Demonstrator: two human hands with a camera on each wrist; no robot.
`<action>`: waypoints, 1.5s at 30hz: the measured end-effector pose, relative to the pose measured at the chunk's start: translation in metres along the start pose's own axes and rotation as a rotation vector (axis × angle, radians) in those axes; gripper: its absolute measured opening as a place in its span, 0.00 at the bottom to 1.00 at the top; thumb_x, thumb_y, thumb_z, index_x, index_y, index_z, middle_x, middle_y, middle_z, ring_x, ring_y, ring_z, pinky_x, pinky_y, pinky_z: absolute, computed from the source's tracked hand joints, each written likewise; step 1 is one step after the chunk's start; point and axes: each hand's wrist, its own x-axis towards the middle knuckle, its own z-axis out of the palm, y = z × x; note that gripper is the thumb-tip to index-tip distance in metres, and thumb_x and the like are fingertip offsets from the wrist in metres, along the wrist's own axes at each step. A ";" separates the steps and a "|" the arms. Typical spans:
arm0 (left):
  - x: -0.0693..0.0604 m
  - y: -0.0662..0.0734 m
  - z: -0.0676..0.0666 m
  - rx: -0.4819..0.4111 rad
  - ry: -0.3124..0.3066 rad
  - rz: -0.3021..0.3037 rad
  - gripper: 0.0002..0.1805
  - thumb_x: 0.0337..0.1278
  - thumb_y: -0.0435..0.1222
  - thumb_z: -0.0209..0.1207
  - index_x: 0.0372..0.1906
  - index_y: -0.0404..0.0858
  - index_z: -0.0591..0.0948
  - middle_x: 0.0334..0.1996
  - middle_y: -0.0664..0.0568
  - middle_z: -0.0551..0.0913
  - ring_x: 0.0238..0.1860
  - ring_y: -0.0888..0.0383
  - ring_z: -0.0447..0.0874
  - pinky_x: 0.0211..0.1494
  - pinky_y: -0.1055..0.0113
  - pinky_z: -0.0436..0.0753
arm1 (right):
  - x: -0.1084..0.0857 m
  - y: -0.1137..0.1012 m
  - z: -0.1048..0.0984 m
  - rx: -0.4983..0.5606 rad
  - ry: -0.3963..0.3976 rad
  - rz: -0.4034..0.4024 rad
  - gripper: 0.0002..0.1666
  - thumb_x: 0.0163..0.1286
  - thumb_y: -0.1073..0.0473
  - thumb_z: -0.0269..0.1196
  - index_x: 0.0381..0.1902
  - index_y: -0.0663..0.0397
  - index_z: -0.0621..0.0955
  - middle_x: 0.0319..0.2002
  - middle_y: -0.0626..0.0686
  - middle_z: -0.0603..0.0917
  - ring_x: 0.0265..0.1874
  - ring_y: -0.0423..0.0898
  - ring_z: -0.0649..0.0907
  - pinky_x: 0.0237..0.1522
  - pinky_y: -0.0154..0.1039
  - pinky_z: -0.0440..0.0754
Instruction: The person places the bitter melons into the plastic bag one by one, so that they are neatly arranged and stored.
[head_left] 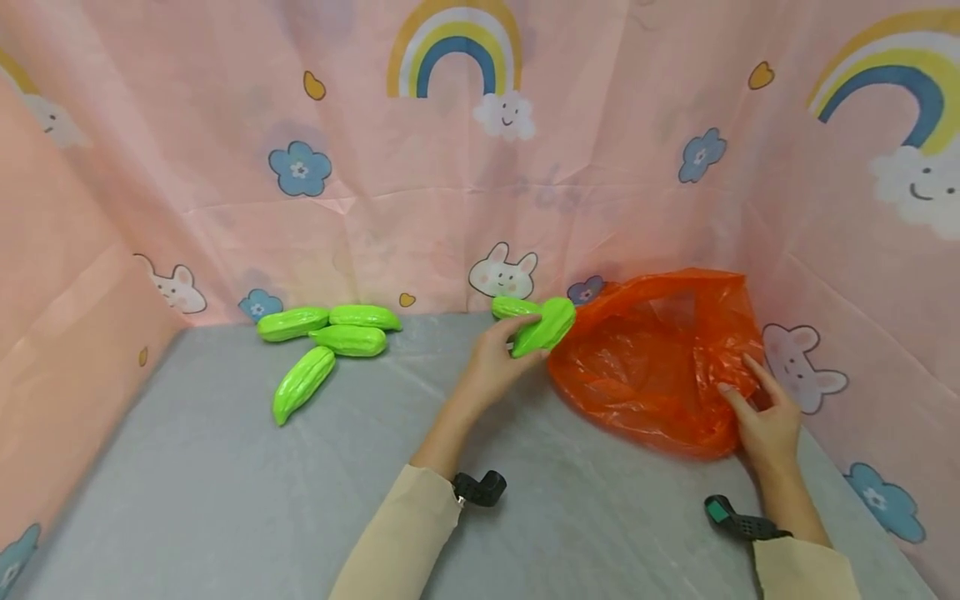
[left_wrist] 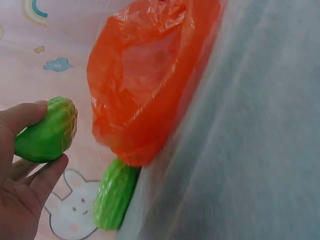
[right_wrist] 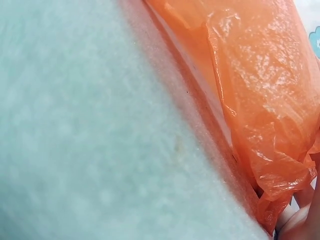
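My left hand (head_left: 491, 362) holds a bright green bitter melon (head_left: 547, 327) between thumb and fingers, off the table, just left of an orange plastic bag (head_left: 630, 412). In the left wrist view, the held melon's bumpy end (left_wrist: 69, 125) faces the bag. A second bitter melon (head_left: 512, 307) lies against the back cloth behind the left hand, partly covered by the held one. The bag's mouth gapes toward the left. At its right side, my right hand (head_left: 772, 429) pinches the crumpled plastic; some fingertips are hidden by the bag.
Several more bitter melons lie grouped at the back left, one melon (head_left: 303, 385) nearer than the others. A grey cloth covers the table (head_left: 225, 500). Pink patterned cloth (head_left: 360, 233) walls the back and both sides. Each wrist wears a black device (head_left: 480, 488).
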 end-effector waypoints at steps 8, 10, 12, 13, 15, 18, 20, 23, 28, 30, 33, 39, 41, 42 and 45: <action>0.009 0.008 0.019 -0.044 -0.020 -0.032 0.29 0.61 0.39 0.69 0.68 0.47 0.78 0.67 0.51 0.79 0.61 0.56 0.79 0.63 0.59 0.82 | -0.003 -0.002 0.000 0.006 0.002 -0.014 0.33 0.70 0.59 0.66 0.71 0.42 0.74 0.71 0.46 0.75 0.53 0.26 0.74 0.54 0.12 0.71; 0.012 0.009 0.023 -0.046 -0.029 -0.027 0.29 0.61 0.39 0.68 0.68 0.48 0.77 0.67 0.52 0.79 0.61 0.57 0.78 0.63 0.59 0.82 | -0.003 -0.002 0.000 0.008 -0.003 -0.013 0.33 0.70 0.59 0.65 0.72 0.41 0.74 0.71 0.47 0.74 0.54 0.27 0.74 0.54 0.12 0.71; 0.016 0.010 0.028 -0.031 -0.041 0.002 0.29 0.62 0.39 0.68 0.68 0.47 0.77 0.67 0.52 0.78 0.63 0.57 0.78 0.64 0.60 0.82 | -0.002 -0.001 -0.001 0.010 -0.006 -0.009 0.32 0.71 0.59 0.65 0.72 0.40 0.74 0.71 0.46 0.74 0.54 0.28 0.74 0.54 0.12 0.71; 0.018 0.011 0.030 -0.021 -0.047 0.020 0.29 0.62 0.39 0.68 0.68 0.47 0.77 0.67 0.53 0.78 0.64 0.57 0.77 0.65 0.60 0.81 | -0.001 -0.001 -0.001 0.015 -0.008 -0.008 0.32 0.71 0.59 0.64 0.72 0.40 0.73 0.71 0.46 0.74 0.54 0.28 0.74 0.53 0.12 0.71; 0.021 0.012 0.034 0.013 -0.056 0.059 0.29 0.62 0.39 0.68 0.68 0.46 0.77 0.68 0.53 0.78 0.66 0.57 0.77 0.67 0.61 0.80 | -0.001 -0.001 -0.001 0.020 -0.007 -0.009 0.33 0.71 0.59 0.64 0.72 0.41 0.73 0.71 0.46 0.74 0.53 0.28 0.74 0.52 0.12 0.72; 0.026 0.014 0.043 0.049 -0.072 0.092 0.29 0.62 0.40 0.68 0.68 0.46 0.77 0.68 0.53 0.78 0.70 0.57 0.75 0.70 0.63 0.78 | -0.001 -0.001 -0.001 0.040 0.001 -0.012 0.32 0.71 0.60 0.65 0.72 0.43 0.74 0.70 0.46 0.75 0.52 0.28 0.74 0.50 0.12 0.72; 0.027 0.014 0.049 0.054 -0.079 0.095 0.29 0.62 0.40 0.68 0.68 0.46 0.77 0.67 0.53 0.78 0.70 0.57 0.75 0.70 0.63 0.77 | -0.002 -0.001 0.000 0.049 0.005 -0.015 0.32 0.70 0.61 0.65 0.72 0.44 0.74 0.69 0.47 0.76 0.51 0.28 0.75 0.50 0.12 0.73; 0.029 0.014 0.059 0.044 -0.087 0.082 0.28 0.62 0.40 0.68 0.68 0.46 0.77 0.66 0.52 0.79 0.67 0.56 0.76 0.69 0.63 0.77 | -0.004 -0.001 0.001 0.065 -0.002 -0.031 0.32 0.71 0.62 0.64 0.72 0.47 0.74 0.70 0.49 0.75 0.52 0.28 0.75 0.51 0.13 0.73; 0.032 0.014 0.072 0.040 -0.096 0.073 0.28 0.62 0.40 0.68 0.67 0.45 0.78 0.65 0.53 0.81 0.66 0.57 0.77 0.71 0.64 0.76 | -0.002 0.001 0.000 0.080 0.003 -0.052 0.32 0.71 0.63 0.64 0.72 0.49 0.74 0.72 0.50 0.74 0.54 0.27 0.75 0.53 0.13 0.73; 0.034 0.013 0.076 0.047 -0.095 0.074 0.28 0.62 0.40 0.68 0.67 0.45 0.78 0.65 0.54 0.81 0.67 0.57 0.77 0.71 0.64 0.75 | 0.000 0.002 -0.001 0.071 0.015 -0.053 0.32 0.70 0.63 0.65 0.71 0.48 0.75 0.71 0.50 0.75 0.53 0.27 0.75 0.52 0.13 0.73; 0.034 0.010 0.079 0.055 -0.096 0.057 0.27 0.62 0.40 0.68 0.67 0.46 0.78 0.65 0.54 0.81 0.66 0.57 0.77 0.71 0.64 0.76 | 0.001 0.000 0.001 0.061 0.016 -0.053 0.31 0.70 0.62 0.65 0.70 0.47 0.76 0.68 0.49 0.77 0.51 0.28 0.75 0.50 0.12 0.73; 0.029 0.003 0.083 0.012 -0.124 0.003 0.27 0.63 0.40 0.67 0.67 0.46 0.78 0.65 0.54 0.80 0.65 0.57 0.76 0.71 0.61 0.75 | 0.001 -0.002 0.003 0.057 -0.003 -0.030 0.31 0.71 0.61 0.64 0.71 0.44 0.75 0.67 0.47 0.78 0.49 0.29 0.75 0.47 0.12 0.73; 0.028 0.000 0.085 0.015 -0.136 -0.005 0.27 0.63 0.40 0.67 0.67 0.46 0.78 0.65 0.54 0.80 0.64 0.58 0.76 0.71 0.61 0.76 | 0.001 -0.002 0.003 0.075 -0.006 -0.020 0.31 0.71 0.62 0.64 0.71 0.44 0.75 0.66 0.45 0.78 0.49 0.30 0.75 0.47 0.12 0.74; 0.029 0.000 0.087 0.020 -0.144 -0.006 0.27 0.63 0.40 0.67 0.67 0.47 0.78 0.65 0.54 0.80 0.64 0.58 0.77 0.71 0.61 0.76 | 0.001 -0.002 0.003 0.091 -0.007 -0.010 0.31 0.71 0.62 0.64 0.71 0.45 0.75 0.65 0.45 0.78 0.48 0.31 0.75 0.46 0.12 0.74; 0.031 -0.001 0.093 0.045 -0.171 0.001 0.27 0.63 0.40 0.67 0.67 0.47 0.78 0.65 0.55 0.79 0.64 0.58 0.76 0.71 0.62 0.76 | 0.001 -0.001 0.000 0.137 -0.010 0.021 0.32 0.71 0.64 0.64 0.71 0.45 0.75 0.64 0.43 0.78 0.47 0.31 0.76 0.44 0.13 0.75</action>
